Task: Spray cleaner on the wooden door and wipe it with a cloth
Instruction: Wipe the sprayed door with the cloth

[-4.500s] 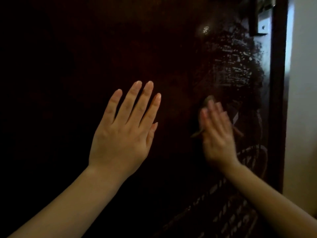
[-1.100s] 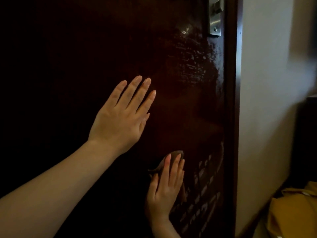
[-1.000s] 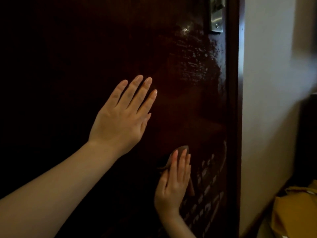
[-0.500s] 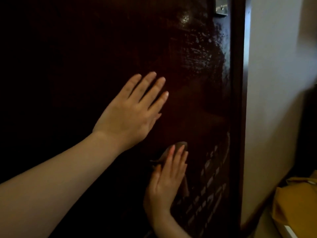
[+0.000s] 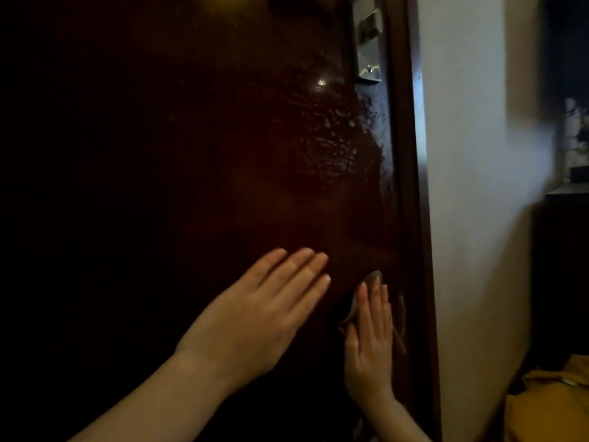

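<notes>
Held left hand [image 5: 255, 317] flat against wooden door [image 5: 159, 154], fingers straight. Pressed cloth [image 5: 373, 279] to it under right hand [image 5: 369, 349], fingers straight, beside door frame [image 5: 411, 186]. Metal lock plate [image 5: 366, 43] above.

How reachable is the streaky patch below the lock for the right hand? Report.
Probably yes: the right hand presses the cloth low on the door; nothing lies between it and the streaky patch.
</notes>
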Demonstrator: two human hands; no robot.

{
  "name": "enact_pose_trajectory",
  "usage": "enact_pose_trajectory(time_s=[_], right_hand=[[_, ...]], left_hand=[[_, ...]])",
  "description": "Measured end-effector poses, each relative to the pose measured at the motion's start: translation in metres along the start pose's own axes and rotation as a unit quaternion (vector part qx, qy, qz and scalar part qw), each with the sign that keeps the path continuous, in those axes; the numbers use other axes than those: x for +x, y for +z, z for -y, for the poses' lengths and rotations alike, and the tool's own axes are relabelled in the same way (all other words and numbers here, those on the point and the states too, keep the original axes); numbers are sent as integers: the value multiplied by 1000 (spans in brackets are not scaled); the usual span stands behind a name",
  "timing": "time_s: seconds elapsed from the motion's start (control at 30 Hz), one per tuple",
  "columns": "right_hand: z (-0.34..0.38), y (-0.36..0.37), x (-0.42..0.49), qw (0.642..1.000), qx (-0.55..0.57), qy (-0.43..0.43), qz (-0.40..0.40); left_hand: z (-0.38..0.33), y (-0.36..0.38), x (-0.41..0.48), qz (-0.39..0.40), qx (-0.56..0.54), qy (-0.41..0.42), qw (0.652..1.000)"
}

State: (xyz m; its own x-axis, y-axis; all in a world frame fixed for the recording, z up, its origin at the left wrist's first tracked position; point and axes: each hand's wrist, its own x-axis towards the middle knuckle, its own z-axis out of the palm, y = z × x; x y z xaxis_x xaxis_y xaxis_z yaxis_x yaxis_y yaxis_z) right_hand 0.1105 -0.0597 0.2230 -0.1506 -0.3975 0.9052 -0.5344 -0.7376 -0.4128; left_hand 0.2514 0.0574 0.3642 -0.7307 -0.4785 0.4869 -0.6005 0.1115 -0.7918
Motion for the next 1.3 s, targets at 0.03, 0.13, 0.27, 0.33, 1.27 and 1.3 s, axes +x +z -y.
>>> enact_pose_trajectory(time_s=[0.03, 0.13, 0.27, 0.33, 1.27, 1.3], right_hand=[[-10, -3, 4, 1000, 1, 19, -1], [-30, -6, 3, 996, 8, 86, -7], [-29, -5, -18, 971, 47, 235, -14], [-19, 0, -24, 946, 54, 317, -44], [30, 8, -22, 969, 89, 229, -24], [27, 8, -19, 974, 84, 208, -28]], left_hand=[[-5, 6, 4, 5, -9, 20, 1000], [-11, 15, 9, 6, -13, 16, 1000], [-11, 15, 9, 11, -13, 19, 1000], [-12, 15, 8, 15, -22, 17, 1000], [-15, 10, 10, 44, 21, 7, 999], [-14, 9, 10, 46, 23, 7, 999]])
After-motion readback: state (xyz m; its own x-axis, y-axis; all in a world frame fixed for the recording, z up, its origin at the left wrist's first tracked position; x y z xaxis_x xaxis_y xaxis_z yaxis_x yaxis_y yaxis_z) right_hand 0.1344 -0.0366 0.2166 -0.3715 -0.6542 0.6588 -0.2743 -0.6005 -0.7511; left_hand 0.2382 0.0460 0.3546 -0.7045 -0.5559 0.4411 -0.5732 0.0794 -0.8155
